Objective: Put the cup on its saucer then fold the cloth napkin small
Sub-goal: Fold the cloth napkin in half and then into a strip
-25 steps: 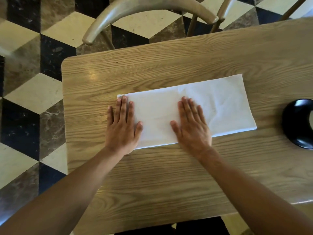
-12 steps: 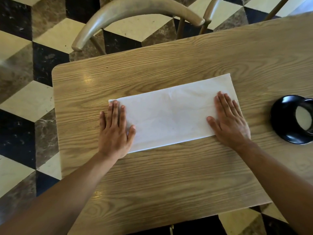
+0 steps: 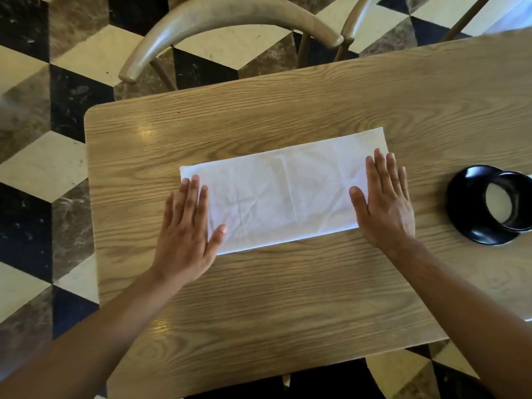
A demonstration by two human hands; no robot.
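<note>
At frame centre, the white napkin (image 3: 283,197) is pressed flat at its ends by the spread left hand (image 3: 185,228) and spread right hand (image 3: 384,201).

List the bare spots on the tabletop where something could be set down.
Free: the wide strip of light wooden table between the white cloth napkin and the near edge, split by both forearms; the far band between napkin and curved wooden chair back. Crowded: the right side, where the right hand sits near the black cup on its black saucer. The left hand covers the napkin's left end.
</note>
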